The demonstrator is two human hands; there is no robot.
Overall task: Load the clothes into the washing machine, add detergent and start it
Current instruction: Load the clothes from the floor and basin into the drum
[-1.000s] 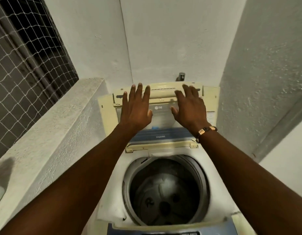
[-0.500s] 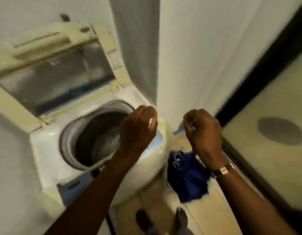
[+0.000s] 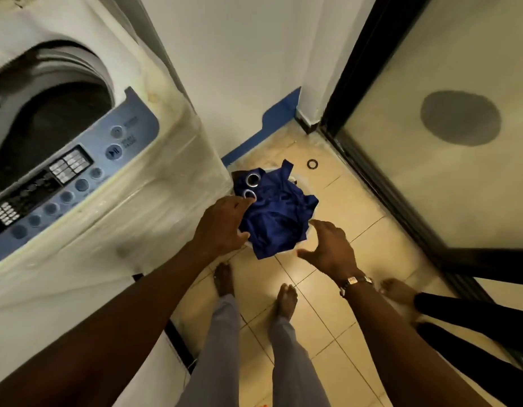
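Note:
A top-loading washing machine [image 3: 154, 201] stands at the left, its lid up and its dark drum [image 3: 46, 121] open. Its blue control panel [image 3: 78, 174] faces me. On the floor right of the machine lies a heap of dark blue cloth [image 3: 279, 214] with metal eyelets, in a pale container that is mostly hidden. My left hand [image 3: 222, 221] reaches down with spread fingers to the cloth's left edge, fingertips by an eyelet. My right hand [image 3: 327, 245] hovers with fingers spread at the cloth's right side, holding nothing.
Beige floor tiles [image 3: 322, 292] run under my bare feet. A dark-framed frosted glass door [image 3: 430, 142] closes off the right. Another person's foot and dark trouser leg [image 3: 448, 306] stand at the right. A small black ring [image 3: 312, 163] lies on the floor by the wall.
The view swung from the machine's lid down to the floor. Both hands left the lid and dropped toward the blue cloth, their fingers uncurling.

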